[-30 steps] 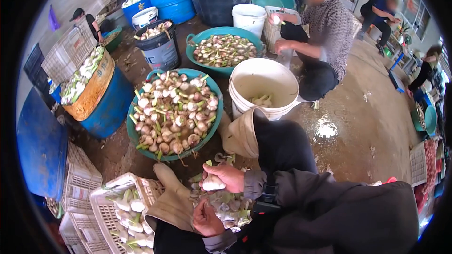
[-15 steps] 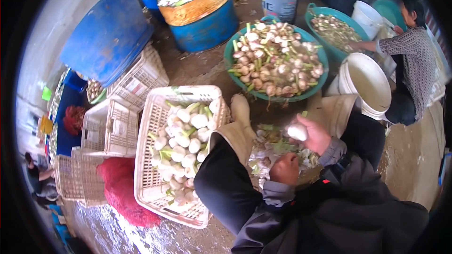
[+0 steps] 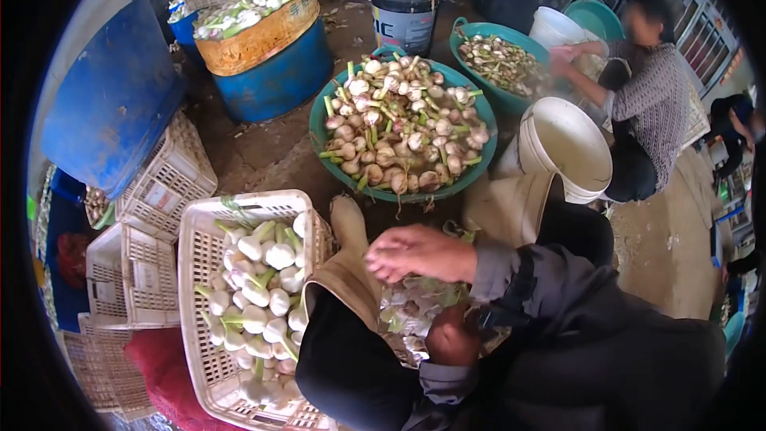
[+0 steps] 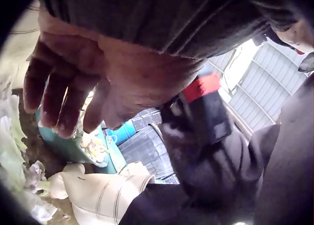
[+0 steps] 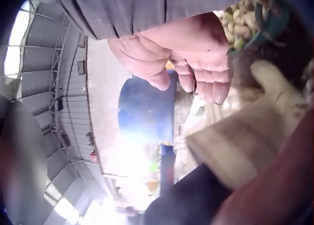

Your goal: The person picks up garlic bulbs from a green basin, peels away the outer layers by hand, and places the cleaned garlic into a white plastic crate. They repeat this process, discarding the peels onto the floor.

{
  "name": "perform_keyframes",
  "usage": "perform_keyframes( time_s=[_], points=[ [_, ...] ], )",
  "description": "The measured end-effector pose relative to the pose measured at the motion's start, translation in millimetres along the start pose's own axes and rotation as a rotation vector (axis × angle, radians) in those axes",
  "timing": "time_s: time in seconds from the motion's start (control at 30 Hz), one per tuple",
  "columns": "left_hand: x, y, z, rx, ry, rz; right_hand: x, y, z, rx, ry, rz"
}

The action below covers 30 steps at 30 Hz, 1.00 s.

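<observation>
My right hand (image 3: 421, 254) reaches left above the boots, fingers extended toward a white plastic crate (image 3: 189, 311). The right wrist view shows its palm and relaxed fingers (image 5: 221, 78) holding nothing. Trimmed white garlic bulbs (image 3: 255, 295) with short green stems lie heaped in the crate. Lower down, between the knees, is my left hand (image 3: 452, 337). Its fingers (image 4: 51, 100) hang loosely bent with nothing in them. Peeled garlic skins (image 3: 415, 303) cover the floor below both hands.
Ahead stands a teal basin (image 3: 320, 132) heaped with untrimmed garlic (image 3: 399, 140). A white bucket (image 3: 527, 140) is to its right, near a seated person (image 3: 650, 100). Blue drums (image 3: 275, 84), stacked crates (image 3: 132, 271) and a red mesh sack (image 3: 163, 371) stand on the left.
My right hand has swung left toward the crate, and the white garlic bulb it held is no longer in it. The left hand stays low between the knees. The head view has shifted.
</observation>
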State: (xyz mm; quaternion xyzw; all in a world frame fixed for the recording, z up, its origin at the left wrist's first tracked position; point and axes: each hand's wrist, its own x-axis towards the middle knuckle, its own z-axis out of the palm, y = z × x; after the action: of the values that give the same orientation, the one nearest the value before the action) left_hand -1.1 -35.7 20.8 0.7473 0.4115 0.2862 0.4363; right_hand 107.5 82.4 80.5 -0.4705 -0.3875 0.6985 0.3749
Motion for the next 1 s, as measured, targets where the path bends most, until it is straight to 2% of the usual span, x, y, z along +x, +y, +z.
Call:
perform_keyframes(
  time_s=[0.07,0.1,0.23,0.3,0.37,0.47,0.53,0.6,0.67,0.73,0.77,0.8,0.87,0.9,0.97,1.0],
  points=[
    [2,9,-1,-0.046,0.048,-0.053,4,11,-45,-0.102,0.085,0.064],
    [2,9,1,-0.046,0.123,0.059,5,11,-65,-0.203,0.160,0.101],
    [8,10,3,-0.106,0.091,0.115,22,16,-134,-0.402,0.334,0.133],
    [12,11,0,-0.120,0.049,0.059,37,13,-154,-0.427,0.363,0.135],
    [17,10,-2,-0.125,0.017,0.014,58,8,-167,-0.863,0.427,-0.136],
    [18,4,4,-0.172,0.071,0.012,95,4,-168,-1.004,0.476,-0.214],
    [21,-3,6,-0.218,0.042,-0.029,122,6,-170,-1.080,0.435,-0.264],
    [23,-6,8,-0.211,-0.024,-0.097,150,16,-170,-1.063,0.312,-0.217],
    [22,-10,12,-0.270,-0.031,-0.143,170,32,-170,-1.140,0.337,-0.188],
    [19,-14,18,-0.314,-0.029,-0.128,185,51,-173,-1.490,0.407,-0.075],
    [19,-18,20,-0.294,-0.042,-0.089,190,62,-173,-1.403,0.514,0.113],
    [21,-17,19,-0.294,-0.044,-0.094,192,63,-175,-1.400,0.512,0.118],
    [23,-14,18,-0.311,-0.049,-0.154,196,59,-181,-1.306,0.348,0.283],
    [23,-15,19,-0.310,-0.046,-0.156,198,55,-182,-1.306,0.345,0.282],
    [20,-16,22,-0.366,-0.052,-0.200,198,42,-186,-1.250,0.116,0.308],
    [20,-16,24,-0.367,-0.050,-0.191,197,38,-189,-1.256,0.122,0.303]
  ],
)
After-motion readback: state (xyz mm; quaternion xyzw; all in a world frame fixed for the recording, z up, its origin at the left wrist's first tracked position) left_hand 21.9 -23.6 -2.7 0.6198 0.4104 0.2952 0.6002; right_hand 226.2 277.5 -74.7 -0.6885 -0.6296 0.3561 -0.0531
